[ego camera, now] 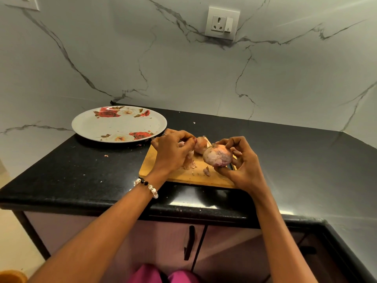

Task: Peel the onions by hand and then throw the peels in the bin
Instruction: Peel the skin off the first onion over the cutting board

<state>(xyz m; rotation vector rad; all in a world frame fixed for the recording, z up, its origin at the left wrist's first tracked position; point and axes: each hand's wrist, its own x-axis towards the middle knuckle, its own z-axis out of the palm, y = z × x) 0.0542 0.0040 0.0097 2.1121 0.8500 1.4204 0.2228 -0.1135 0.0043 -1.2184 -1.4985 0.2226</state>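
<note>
— What are the hands doing in the middle of the frame?

— The right hand (242, 162) is curling its fingers and thumb around a round onion (217, 157), holding it just above the wooden chopping board (163, 170). The onion's surface is looking pale and mottled pink, partly bare. The left hand (173, 152) is pinching a thin, papery strip of peel (188, 160) that is hanging down toward the board.

— Is anything else lying there?

— A second onion (201, 145), still in its dry tan skin, is sitting on the board between the hands, and a small curled scrap (206, 171) is lying on the smooth pale wood just below it.

— And around the board?

— The board is resting on a glossy black speckled counter (81, 176). An oval white plate (119, 124) with red rose prints is sitting at the left of centre, just beside the board's far corner. A beaded bracelet (145, 185) is circling the left wrist. Grey-veined marble is covering the wall (183, 74), with a white socket (222, 23) at the top.
</note>
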